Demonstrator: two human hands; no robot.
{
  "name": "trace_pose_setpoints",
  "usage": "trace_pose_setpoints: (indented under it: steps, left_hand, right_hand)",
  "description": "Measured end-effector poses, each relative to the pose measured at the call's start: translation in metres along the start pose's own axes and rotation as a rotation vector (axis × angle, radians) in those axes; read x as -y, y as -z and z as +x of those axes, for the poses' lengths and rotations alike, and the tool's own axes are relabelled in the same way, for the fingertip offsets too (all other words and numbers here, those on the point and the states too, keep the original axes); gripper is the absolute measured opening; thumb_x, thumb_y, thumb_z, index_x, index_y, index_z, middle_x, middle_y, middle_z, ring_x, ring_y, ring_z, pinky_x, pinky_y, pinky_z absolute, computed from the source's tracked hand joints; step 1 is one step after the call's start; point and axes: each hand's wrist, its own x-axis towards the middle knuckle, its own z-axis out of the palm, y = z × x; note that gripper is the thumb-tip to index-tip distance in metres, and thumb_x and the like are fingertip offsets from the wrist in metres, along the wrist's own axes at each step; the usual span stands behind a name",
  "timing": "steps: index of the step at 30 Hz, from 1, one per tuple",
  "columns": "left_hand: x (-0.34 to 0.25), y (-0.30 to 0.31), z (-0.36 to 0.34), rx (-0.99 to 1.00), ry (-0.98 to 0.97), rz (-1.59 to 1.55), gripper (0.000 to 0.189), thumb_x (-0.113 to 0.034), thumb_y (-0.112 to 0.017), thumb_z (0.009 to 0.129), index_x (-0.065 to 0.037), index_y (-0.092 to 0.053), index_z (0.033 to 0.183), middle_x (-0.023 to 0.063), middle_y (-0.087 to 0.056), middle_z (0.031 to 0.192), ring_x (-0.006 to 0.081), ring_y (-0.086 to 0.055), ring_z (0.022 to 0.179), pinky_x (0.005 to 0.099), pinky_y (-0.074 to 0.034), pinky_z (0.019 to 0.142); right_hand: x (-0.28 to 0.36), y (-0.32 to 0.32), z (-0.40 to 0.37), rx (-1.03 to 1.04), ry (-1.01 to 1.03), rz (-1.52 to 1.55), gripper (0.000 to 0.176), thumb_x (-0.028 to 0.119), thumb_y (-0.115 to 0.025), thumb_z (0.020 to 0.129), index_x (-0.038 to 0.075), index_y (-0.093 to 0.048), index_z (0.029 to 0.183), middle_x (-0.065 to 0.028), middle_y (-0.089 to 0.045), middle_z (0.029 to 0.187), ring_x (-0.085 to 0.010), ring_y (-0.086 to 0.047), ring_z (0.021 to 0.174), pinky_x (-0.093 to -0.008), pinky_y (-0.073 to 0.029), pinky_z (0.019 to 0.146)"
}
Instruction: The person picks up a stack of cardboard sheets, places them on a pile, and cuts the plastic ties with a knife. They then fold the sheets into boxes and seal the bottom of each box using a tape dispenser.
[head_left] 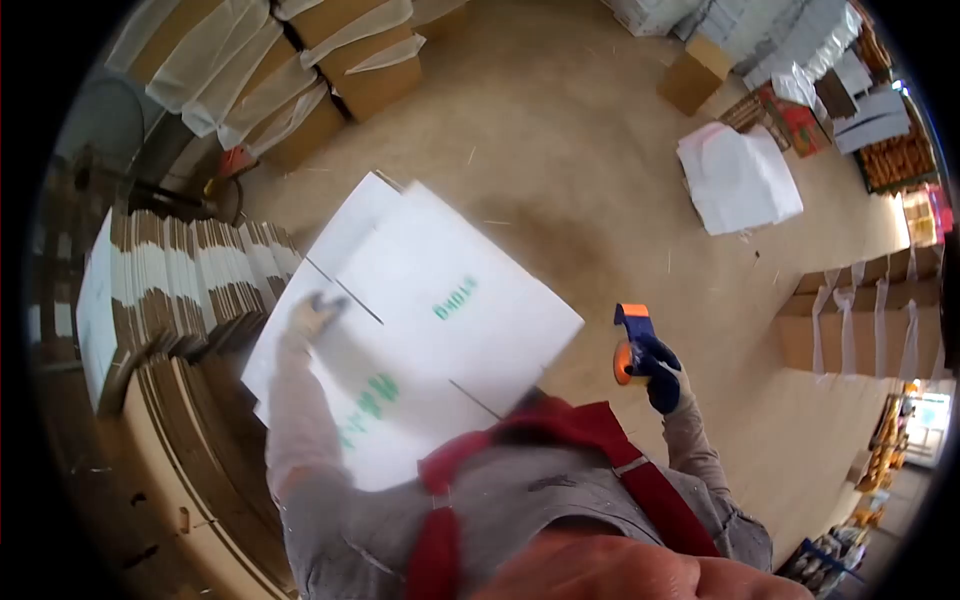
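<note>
A white cardboard carton [415,310] with green printing and cut slots between its flaps is in front of my body, its near part against my apron. My left hand [318,314], slightly blurred, lies on the carton's left flap beside a slot, fingers apart. Off to the right of the carton, my right hand [660,375] in a dark blue glove is closed around a tape dispenser [632,325] with a blue body and orange parts. The dispenser is held up over the floor, apart from the carton.
Flattened cartons [190,270] stand in a dense row at my left. Stacked brown boxes with white wrap [370,80] are at the far left, more wrapped boxes [850,325] at the right. A white-covered bundle [740,180] sits on the floor near an open brown box [693,75].
</note>
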Motion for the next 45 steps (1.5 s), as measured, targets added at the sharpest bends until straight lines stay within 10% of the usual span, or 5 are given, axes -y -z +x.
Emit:
trace_pose_setpoints:
  steps: [15, 21, 33, 41, 45]
  left_hand:
    - [-0.138, 0.126, -0.194, 0.045, -0.391, 0.064, 0.056, -0.019, -0.079, 0.06, 0.0, -0.058, 0.107, 0.0127, -0.065, 0.082, 0.0197, -0.062, 0.067, 0.0295, -0.049, 0.062]
    - [-0.203, 0.209, -0.334, -0.195, -1.002, 0.353, 0.037, -0.011, -0.072, 0.058, -0.001, -0.062, 0.092, 0.0156, -0.055, 0.115, 0.0301, -0.055, 0.099, 0.0374, -0.046, 0.082]
    - [-0.194, 0.154, -0.326, -0.536, -1.067, 0.6, 0.021, -0.02, -0.071, 0.062, -0.007, -0.063, 0.076, 0.0079, -0.055, 0.118, 0.0268, -0.048, 0.113, 0.0436, -0.032, 0.097]
    - [-0.263, 0.145, -0.388, 0.746, -0.652, 0.259, 0.04, -0.036, -0.072, 0.07, -0.007, -0.063, 0.095, 0.0095, -0.064, 0.094, 0.0274, -0.061, 0.086, 0.0352, -0.05, 0.074]
    - [-0.335, 0.088, -0.357, 0.435, -0.449, -0.04, 0.059, -0.048, -0.066, 0.073, -0.003, -0.056, 0.11, 0.0159, -0.064, 0.092, 0.0304, -0.061, 0.088, 0.0354, -0.048, 0.078]
  right_hand:
    - [0.05, 0.006, 0.124, 0.078, 0.717, -0.262, 0.028, 0.005, -0.048, 0.086, -0.003, -0.057, 0.111, -0.0063, -0.057, 0.105, -0.0153, -0.057, 0.09, -0.0253, -0.049, 0.076]
    - [0.235, -0.134, 0.03, 0.564, 0.852, -0.68, 0.033, 0.025, -0.042, 0.093, -0.003, -0.057, 0.103, -0.0058, -0.06, 0.083, -0.0125, -0.057, 0.071, -0.0257, -0.046, 0.066]
    - [0.154, -0.332, -0.065, 0.698, 1.104, -2.0, 0.045, 0.051, -0.054, 0.078, 0.01, -0.065, 0.093, -0.0146, -0.063, 0.086, -0.0299, -0.059, 0.088, -0.038, -0.045, 0.078]
    - [0.208, -0.353, -0.004, 0.621, 0.917, -1.985, 0.038, 0.043, -0.05, 0.082, 0.011, -0.066, 0.093, -0.0107, -0.065, 0.086, -0.0276, -0.061, 0.086, -0.0363, -0.045, 0.078]
    - [0.188, -0.368, 0.0, 0.568, 1.059, -1.918, 0.037, 0.039, -0.048, 0.082, 0.009, -0.066, 0.094, -0.013, -0.064, 0.097, -0.0309, -0.06, 0.093, -0.0386, -0.046, 0.08]
